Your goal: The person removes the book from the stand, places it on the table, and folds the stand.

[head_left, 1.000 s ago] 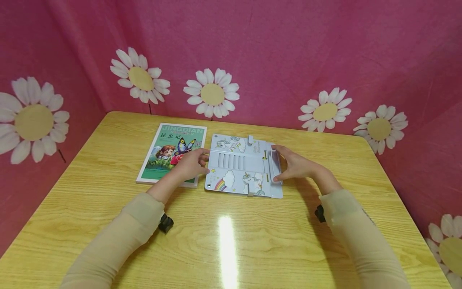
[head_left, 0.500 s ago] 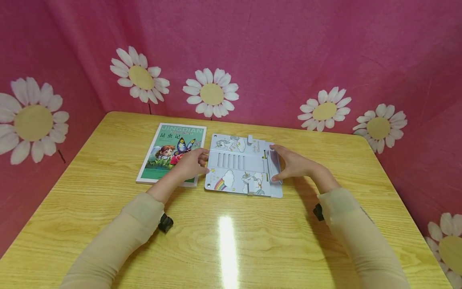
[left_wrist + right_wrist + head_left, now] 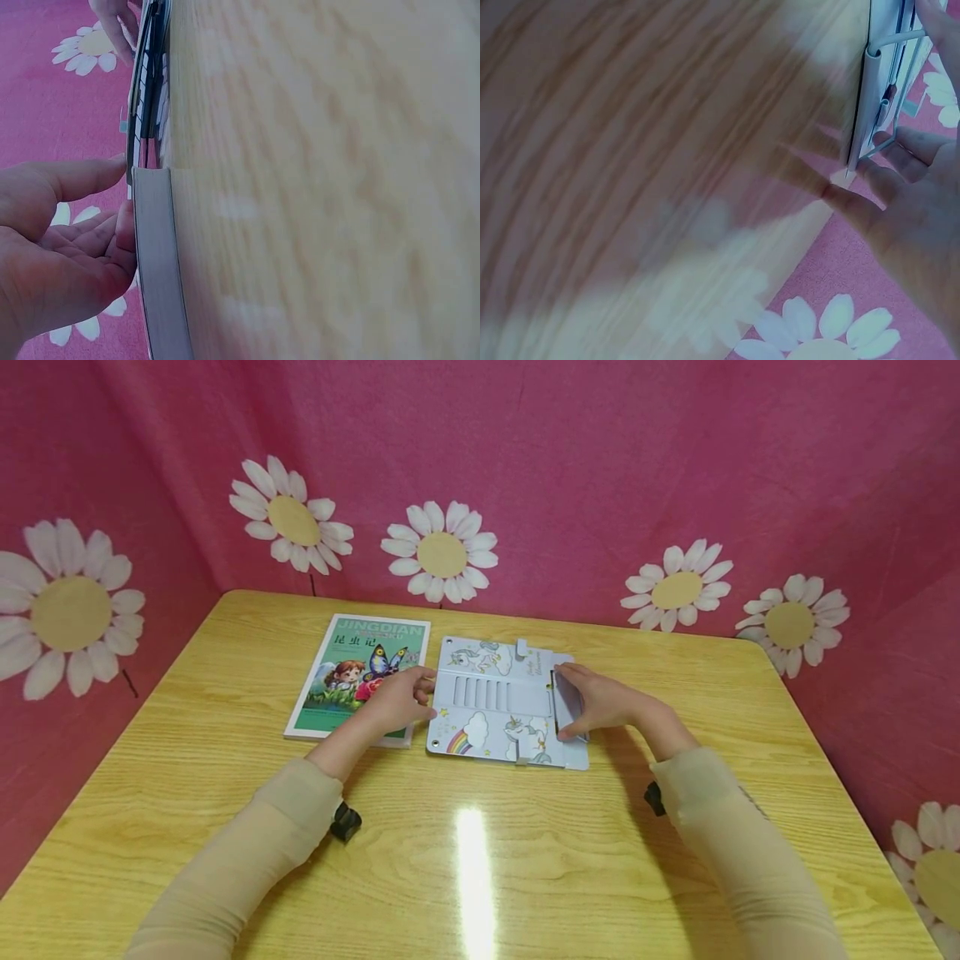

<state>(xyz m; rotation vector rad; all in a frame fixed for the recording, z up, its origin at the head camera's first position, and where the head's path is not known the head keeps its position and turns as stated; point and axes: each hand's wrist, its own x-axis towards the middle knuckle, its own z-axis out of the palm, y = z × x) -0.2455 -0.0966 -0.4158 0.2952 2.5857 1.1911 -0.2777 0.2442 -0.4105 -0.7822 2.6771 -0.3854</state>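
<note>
A pale lilac metal book stand (image 3: 480, 697) with unicorn and rainbow prints lies flat on the table (image 3: 390, 860). At its left edge my left hand (image 3: 401, 700) touches it with thumb and fingertips, the fingers loosely bent. My right hand (image 3: 603, 700) holds the hinged ledge (image 3: 567, 700) at the right end, thumb at the near side and fingers at the far side. The right wrist view shows fingers at a bent wire (image 3: 907, 82) on that end. A green-covered book (image 3: 348, 677) with a butterfly lies left of the stand, partly under my left forearm.
A pink curtain (image 3: 555, 485) with white daisies hangs behind and beside the table. Two small page clips (image 3: 521, 650) stick up from the stand's long sides. A bright light reflection crosses the near part of the tabletop.
My right hand has shifted slightly left, and the ledge in it has swung further toward the stand's middle. The left hand, the stand's body and the book stay where they were.
</note>
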